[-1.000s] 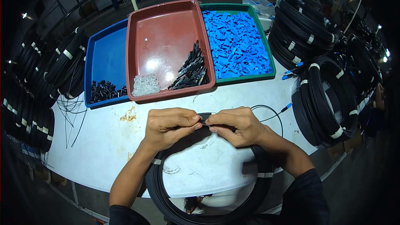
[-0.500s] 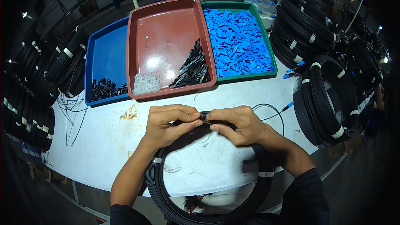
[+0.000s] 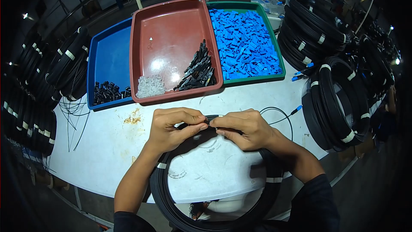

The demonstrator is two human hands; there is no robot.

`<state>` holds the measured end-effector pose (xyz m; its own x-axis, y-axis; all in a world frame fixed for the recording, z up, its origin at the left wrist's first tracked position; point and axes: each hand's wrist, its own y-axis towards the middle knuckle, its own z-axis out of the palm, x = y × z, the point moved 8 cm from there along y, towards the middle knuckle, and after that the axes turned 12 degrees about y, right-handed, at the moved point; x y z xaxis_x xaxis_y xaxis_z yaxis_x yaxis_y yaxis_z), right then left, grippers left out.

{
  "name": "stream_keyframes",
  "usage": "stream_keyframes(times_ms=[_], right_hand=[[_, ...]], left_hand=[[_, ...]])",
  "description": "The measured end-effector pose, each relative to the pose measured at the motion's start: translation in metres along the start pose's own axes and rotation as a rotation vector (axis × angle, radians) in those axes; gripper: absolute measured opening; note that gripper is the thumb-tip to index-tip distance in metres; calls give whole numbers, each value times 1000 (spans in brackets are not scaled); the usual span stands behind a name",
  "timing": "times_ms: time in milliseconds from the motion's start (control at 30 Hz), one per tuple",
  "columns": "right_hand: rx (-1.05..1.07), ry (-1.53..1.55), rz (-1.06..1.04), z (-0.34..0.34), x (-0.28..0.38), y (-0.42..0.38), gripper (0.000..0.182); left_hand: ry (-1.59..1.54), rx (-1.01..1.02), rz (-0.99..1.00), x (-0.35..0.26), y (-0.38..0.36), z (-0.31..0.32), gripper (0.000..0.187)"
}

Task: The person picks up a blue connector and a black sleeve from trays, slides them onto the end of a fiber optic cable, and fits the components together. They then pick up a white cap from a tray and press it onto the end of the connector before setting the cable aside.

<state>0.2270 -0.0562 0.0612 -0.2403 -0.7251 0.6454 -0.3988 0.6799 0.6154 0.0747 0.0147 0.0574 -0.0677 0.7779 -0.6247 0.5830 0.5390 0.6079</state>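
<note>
My left hand point(image 3: 174, 126) and my right hand point(image 3: 242, 128) meet near the middle of the white table, thumbs and index fingertips pinched close together. Between the fingertips is a small dark piece, mostly hidden, too small to make out fully. Under both hands lies a large coil of black cable point(image 3: 159, 182), bound with white tape, which hangs over the table's front edge. A thin black cable with a blue connector point(image 3: 296, 110) loops out on the table to the right of my right hand.
Behind my hands stand a blue tray point(image 3: 112, 45) with black parts, a red tray point(image 3: 167, 25) with clear and black pieces, and a green tray point(image 3: 251, 78) full of blue parts. Black coils point(image 3: 339, 103) are stacked at the right, more coils point(image 3: 68, 66) at the left.
The fingertips of my right hand have shifted slightly left, closer to my left fingertips. My left hand has hardly moved.
</note>
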Motion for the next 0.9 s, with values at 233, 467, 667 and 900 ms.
stream_keyframes(times_ms=[233,467,667,900], right_hand=[[-18,12,8,-1,0,0,27],[-20,2,-20,-1,1,0,27],[-22,-8,-26,-1,0,0,27],[-106,-107,-11,-10,3,2,26]], left_hand=[[2,1,-12,0,0,0,15],[-14,5,-16,1,0,0,15],[1,7,-14,1,-1,0,17],[-347,-161,-255,24,-11,-8,28]])
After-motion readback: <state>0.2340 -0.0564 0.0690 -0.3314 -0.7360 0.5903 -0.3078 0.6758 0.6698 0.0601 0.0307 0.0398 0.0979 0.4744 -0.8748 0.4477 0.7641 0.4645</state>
